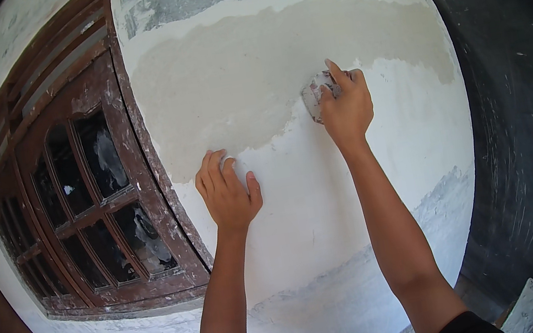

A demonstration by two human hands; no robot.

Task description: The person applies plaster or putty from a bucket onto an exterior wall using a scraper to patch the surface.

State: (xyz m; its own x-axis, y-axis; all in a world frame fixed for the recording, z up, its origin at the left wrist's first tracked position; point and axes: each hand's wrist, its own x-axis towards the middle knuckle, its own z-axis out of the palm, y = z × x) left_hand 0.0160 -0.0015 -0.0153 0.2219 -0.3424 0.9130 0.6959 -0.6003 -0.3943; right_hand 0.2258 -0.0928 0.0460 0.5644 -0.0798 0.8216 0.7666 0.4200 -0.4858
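My right hand (347, 106) is closed on a flat, putty-smeared spreader (313, 98) with dark reddish marks; its handle side is hidden by my fingers. The spreader lies against the wall, at the lower border of a broad grey-beige patch of damp-looking putty (230, 67). Lower and to the left, my left hand (228, 190) is at the white wall (292, 197), its fingers loosely bent and apart, with the tips by the patch's lower edge. I see nothing held in it.
Left of the patch is a brown wooden window (93, 194) with dark panes, white smears and slats above. Rough grey bands cross the wall above and below. A dark sheet (506, 93) hangs at the right. A pale board (529, 307) lies at lower right.
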